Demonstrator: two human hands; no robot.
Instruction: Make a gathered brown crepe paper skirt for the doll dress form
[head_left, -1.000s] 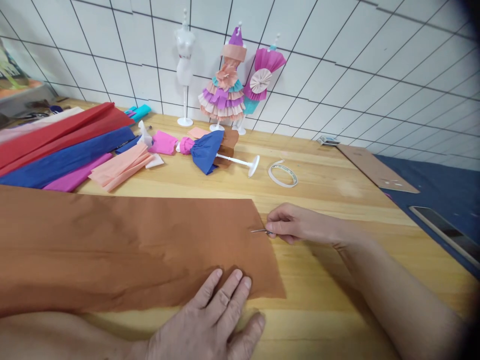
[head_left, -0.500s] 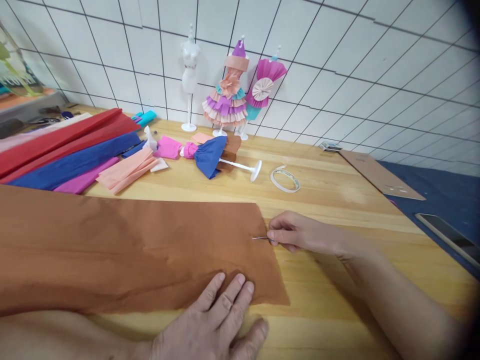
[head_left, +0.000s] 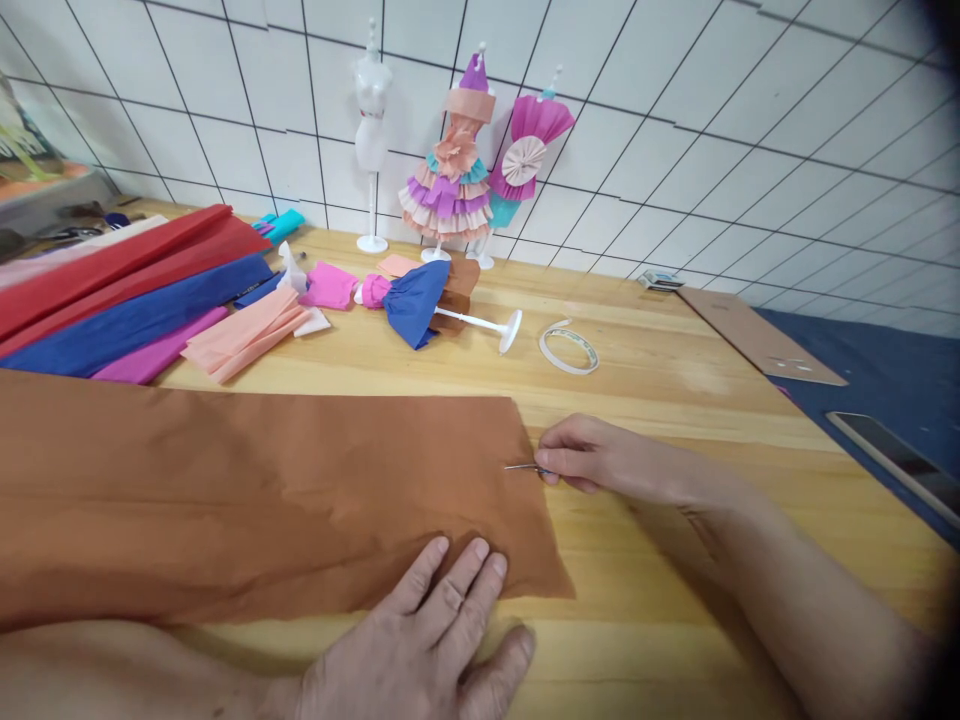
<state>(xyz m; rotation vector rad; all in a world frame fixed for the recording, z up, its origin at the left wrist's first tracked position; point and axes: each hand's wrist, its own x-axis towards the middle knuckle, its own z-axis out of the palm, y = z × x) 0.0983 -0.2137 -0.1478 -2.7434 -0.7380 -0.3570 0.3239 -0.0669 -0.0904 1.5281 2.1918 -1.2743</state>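
A long brown crepe paper sheet (head_left: 247,490) lies flat across the wooden table (head_left: 660,400). My left hand (head_left: 427,640) rests palm down with fingers stretched out, pressing the sheet's near right corner. My right hand (head_left: 600,460) is closed at the sheet's right edge, gripping small scissors (head_left: 525,467) whose thin metal tips poke onto the paper.
Folded red, blue, pink and peach crepe papers (head_left: 135,300) lie at the back left. A toppled mannequin in a blue skirt (head_left: 427,300), a tape roll (head_left: 568,350), three standing mannequins (head_left: 450,170), a cardboard piece (head_left: 757,335) and a phone (head_left: 892,460) on a blue mat are around.
Hardly anything has changed; the view shifted slightly, and both hands stay at the brown sheet's right end.
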